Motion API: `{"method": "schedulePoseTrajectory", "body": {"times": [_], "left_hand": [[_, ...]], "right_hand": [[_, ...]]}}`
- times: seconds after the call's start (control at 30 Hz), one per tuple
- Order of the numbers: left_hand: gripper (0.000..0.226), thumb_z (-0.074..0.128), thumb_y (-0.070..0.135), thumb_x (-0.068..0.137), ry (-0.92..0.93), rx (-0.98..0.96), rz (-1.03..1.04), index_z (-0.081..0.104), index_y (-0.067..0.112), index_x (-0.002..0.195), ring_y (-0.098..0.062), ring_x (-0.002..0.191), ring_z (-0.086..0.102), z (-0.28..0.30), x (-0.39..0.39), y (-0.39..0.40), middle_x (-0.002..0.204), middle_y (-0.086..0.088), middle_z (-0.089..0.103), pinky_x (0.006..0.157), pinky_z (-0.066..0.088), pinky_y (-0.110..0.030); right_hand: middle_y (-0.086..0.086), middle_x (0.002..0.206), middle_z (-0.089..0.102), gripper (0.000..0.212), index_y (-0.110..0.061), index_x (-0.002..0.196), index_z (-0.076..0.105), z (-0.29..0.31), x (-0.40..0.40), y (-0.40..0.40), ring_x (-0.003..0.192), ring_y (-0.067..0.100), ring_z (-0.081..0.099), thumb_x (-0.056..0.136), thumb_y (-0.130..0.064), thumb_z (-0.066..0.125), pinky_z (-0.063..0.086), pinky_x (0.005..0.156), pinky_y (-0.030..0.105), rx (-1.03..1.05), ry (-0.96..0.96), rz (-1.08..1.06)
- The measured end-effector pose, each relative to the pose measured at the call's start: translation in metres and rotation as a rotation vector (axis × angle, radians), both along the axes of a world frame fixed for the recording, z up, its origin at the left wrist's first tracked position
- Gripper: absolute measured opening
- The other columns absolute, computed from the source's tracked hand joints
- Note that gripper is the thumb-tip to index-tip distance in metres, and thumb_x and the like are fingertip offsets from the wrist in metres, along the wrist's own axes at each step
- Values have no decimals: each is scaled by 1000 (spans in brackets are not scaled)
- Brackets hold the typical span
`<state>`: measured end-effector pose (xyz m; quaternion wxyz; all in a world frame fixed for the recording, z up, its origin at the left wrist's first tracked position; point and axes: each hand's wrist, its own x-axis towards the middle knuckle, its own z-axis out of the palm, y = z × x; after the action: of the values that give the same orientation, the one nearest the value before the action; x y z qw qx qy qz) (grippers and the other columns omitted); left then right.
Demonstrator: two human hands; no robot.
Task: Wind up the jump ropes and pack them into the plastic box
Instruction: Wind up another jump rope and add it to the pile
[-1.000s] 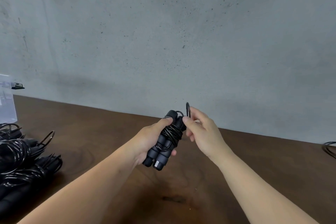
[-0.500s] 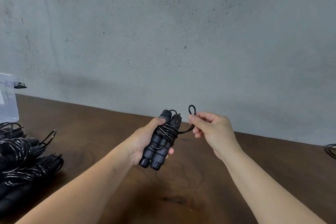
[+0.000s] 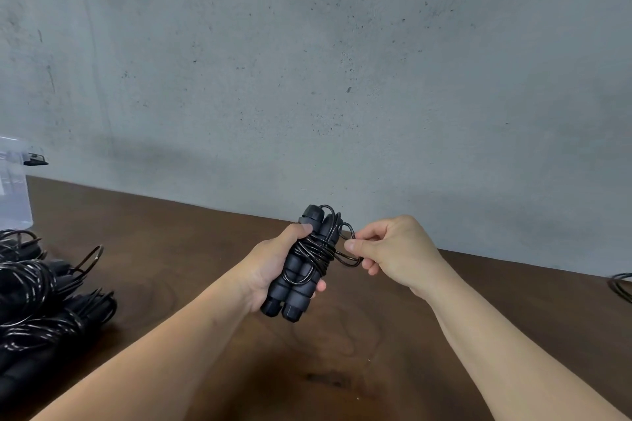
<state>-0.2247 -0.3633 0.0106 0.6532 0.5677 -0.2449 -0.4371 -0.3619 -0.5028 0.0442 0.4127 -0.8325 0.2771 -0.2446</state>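
Note:
A black jump rope (image 3: 301, 278) with two foam handles side by side is held above the brown table (image 3: 171, 243), its cord wound round the middle of the handles. My left hand (image 3: 270, 267) grips the handles from the left, thumb on top. My right hand (image 3: 393, 249) pinches the last loop of cord (image 3: 349, 258) just right of the bundle. A clear plastic box (image 3: 13, 191) stands at the far left edge, only partly in view.
Several wound black jump ropes (image 3: 37, 304) lie piled on the table at the left, below the box. Loose black cord (image 3: 620, 287) shows at the right edge. A grey concrete wall rises right behind the table.
My right hand has brought the end loop down from above the handles to beside the wound cord, close against the bundle. My left hand keeps its grip on the handles.

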Motion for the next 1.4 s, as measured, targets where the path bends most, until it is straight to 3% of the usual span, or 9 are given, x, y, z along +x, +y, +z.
{"method": "schedulePoseTrajectory", "body": {"times": [0.27,0.37,0.47,0.57,0.67,0.8,0.97,1.27,1.4], "left_hand": [[33,52,36,97,-214,-7,-40,56,9,116,-37,71,68,-1,-3,0,87,-19,71,69,54,-39],[31,54,36,96,-289,3,-32,56,11,115,-38,74,69,2,-1,0,87,-16,72,67,55,-37],[28,55,36,96,-315,19,-22,56,12,110,-38,75,70,6,0,1,84,-14,73,64,55,-35],[28,55,37,96,-303,17,-11,56,12,109,-38,75,70,8,1,2,84,-15,73,65,56,-35],[28,56,36,95,-299,10,-14,56,12,109,-38,74,70,7,-1,2,84,-15,72,64,56,-35],[29,57,36,95,-311,6,-11,56,11,111,-38,73,70,6,-2,0,83,-13,72,66,56,-37],[30,58,36,95,-349,7,-5,57,11,112,-38,72,70,10,-4,-1,83,-14,72,66,57,-38],[25,62,32,93,-409,36,37,57,10,104,-36,66,69,13,-5,-3,90,-22,71,63,57,-38],[26,62,30,93,-414,49,38,57,9,107,-36,65,68,10,-6,-3,94,-25,71,65,58,-42]], "right_hand": [[-1,58,68,10,-24,76,71,5,1,6,48,10,63,82,-27,79,51,53,20,-155,54,22],[2,62,70,12,-24,72,71,4,0,10,55,15,67,82,-25,78,58,61,28,-262,24,19],[0,67,69,6,-17,80,75,-2,1,15,61,16,67,85,-21,75,56,67,33,-331,-36,12],[-8,78,70,12,-27,88,75,-8,4,17,70,8,69,87,-16,70,56,73,26,-287,-102,-11],[-9,80,72,23,-37,101,62,-9,6,14,74,8,70,87,-19,67,57,80,32,-235,-180,-22],[-8,76,69,20,-38,110,60,-6,4,12,69,14,69,93,-27,61,57,75,40,-371,-158,53],[-8,70,61,18,-24,111,65,-1,5,13,54,3,48,96,-20,55,39,59,24,-718,-85,64],[-10,61,53,15,-23,102,68,6,13,21,51,7,46,95,-25,56,31,45,17,-678,72,-10],[-4,68,61,10,-19,94,67,9,17,20,56,14,55,92,-21,57,42,49,25,-590,142,-12]]}}
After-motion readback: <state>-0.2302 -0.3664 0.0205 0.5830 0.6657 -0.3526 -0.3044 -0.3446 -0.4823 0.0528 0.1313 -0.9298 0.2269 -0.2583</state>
